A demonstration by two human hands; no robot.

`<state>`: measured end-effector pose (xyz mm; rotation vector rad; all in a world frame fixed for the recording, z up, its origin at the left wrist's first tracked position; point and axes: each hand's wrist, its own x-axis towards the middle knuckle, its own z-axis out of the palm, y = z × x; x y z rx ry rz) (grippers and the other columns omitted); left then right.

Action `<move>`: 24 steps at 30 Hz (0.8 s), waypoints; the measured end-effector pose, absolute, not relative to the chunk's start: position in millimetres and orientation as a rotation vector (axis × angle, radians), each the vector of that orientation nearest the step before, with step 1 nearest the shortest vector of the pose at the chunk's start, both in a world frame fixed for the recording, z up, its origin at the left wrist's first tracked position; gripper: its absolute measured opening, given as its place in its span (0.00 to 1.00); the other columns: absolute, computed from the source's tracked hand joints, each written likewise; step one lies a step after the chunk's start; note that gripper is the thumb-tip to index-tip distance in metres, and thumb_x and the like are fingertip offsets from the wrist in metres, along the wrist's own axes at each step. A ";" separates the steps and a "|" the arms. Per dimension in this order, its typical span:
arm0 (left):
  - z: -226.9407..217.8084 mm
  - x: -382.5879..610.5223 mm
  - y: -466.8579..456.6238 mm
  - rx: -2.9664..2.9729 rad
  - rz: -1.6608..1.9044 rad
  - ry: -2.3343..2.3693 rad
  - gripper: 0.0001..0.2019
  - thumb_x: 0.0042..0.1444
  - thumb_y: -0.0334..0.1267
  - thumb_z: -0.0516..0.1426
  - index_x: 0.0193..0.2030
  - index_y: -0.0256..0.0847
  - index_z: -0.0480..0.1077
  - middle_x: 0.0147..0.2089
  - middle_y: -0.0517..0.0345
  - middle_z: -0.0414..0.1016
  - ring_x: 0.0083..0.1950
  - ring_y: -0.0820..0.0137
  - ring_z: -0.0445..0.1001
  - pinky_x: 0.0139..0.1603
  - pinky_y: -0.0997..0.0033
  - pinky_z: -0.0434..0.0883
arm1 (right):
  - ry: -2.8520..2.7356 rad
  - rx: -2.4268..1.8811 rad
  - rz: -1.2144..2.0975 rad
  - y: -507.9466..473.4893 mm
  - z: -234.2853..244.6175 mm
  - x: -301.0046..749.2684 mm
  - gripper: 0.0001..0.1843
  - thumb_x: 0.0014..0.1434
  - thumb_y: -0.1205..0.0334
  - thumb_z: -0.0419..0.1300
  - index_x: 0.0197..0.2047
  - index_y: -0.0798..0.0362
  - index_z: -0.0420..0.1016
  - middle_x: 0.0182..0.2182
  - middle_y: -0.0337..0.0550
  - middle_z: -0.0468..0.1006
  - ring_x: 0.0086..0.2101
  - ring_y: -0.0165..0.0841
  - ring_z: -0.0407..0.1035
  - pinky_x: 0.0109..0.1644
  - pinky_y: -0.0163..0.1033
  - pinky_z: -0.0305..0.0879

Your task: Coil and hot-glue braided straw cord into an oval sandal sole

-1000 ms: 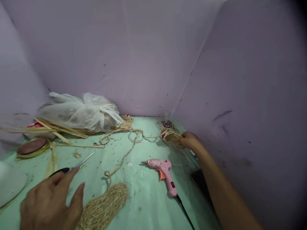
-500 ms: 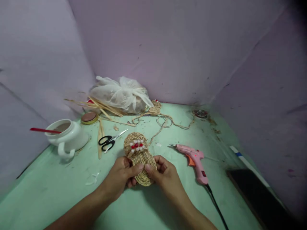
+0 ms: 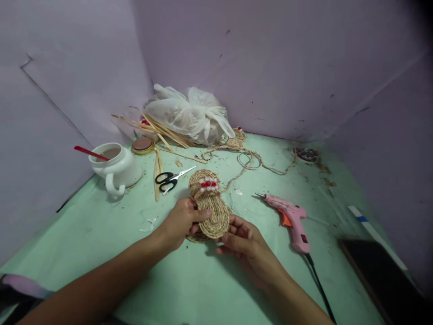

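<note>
A small slipper of coiled straw cord [image 3: 213, 214], with a strap of white and red beads [image 3: 209, 184], is held just over the table. My left hand [image 3: 181, 221] grips its left side, thumb pressed on top and the other fingers underneath. Part of a second coiled straw piece [image 3: 198, 237] shows beneath it. At the lower right edge is my right hand [image 3: 245, 241], its fingers apart and the tips at or touching the rim. A straw cord [image 3: 233, 178] trails from behind the slipper toward the back.
Scissors [image 3: 172, 178] and a white pot [image 3: 118, 169] with a red stick lie left. A pink glue gun [image 3: 291, 219] and a dark flat object [image 3: 375, 271] are on the right. Behind are a plastic bag [image 3: 189, 113], straw strips [image 3: 169, 131], a ring [image 3: 249, 161] and a round tin [image 3: 142, 144].
My right thumb has come off the slipper's top, and those fingers have spread at its edge. My left hand keeps its hold. The whole view has shifted, with things appearing further right and higher.
</note>
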<state>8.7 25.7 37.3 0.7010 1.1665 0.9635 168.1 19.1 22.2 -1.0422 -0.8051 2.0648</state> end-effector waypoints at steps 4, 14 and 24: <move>35.4 7.3 25.2 0.696 0.971 1.166 0.14 0.35 0.40 0.65 0.19 0.36 0.64 0.12 0.69 0.59 0.12 0.84 0.49 0.13 0.81 0.44 | -0.815 -1.033 2.043 16.4 23.5 166.9 0.16 0.37 0.66 0.70 0.32 0.56 0.75 0.25 0.40 0.75 0.27 0.29 0.68 0.30 0.35 0.69; 36.4 9.5 23.4 0.711 0.962 1.164 0.16 0.34 0.41 0.66 0.16 0.35 0.63 0.10 0.68 0.58 0.11 0.85 0.50 0.12 0.82 0.44 | -0.846 -1.015 2.005 12.8 22.4 165.5 0.17 0.37 0.66 0.70 0.34 0.57 0.75 0.27 0.41 0.75 0.27 0.29 0.66 0.29 0.35 0.68; 32.9 8.5 23.5 0.717 0.959 1.160 0.17 0.35 0.40 0.65 0.15 0.36 0.61 0.10 0.68 0.57 0.11 0.84 0.50 0.12 0.81 0.44 | -0.843 -1.018 1.980 11.8 18.2 166.5 0.16 0.39 0.66 0.69 0.35 0.55 0.75 0.29 0.41 0.75 0.28 0.30 0.67 0.29 0.36 0.70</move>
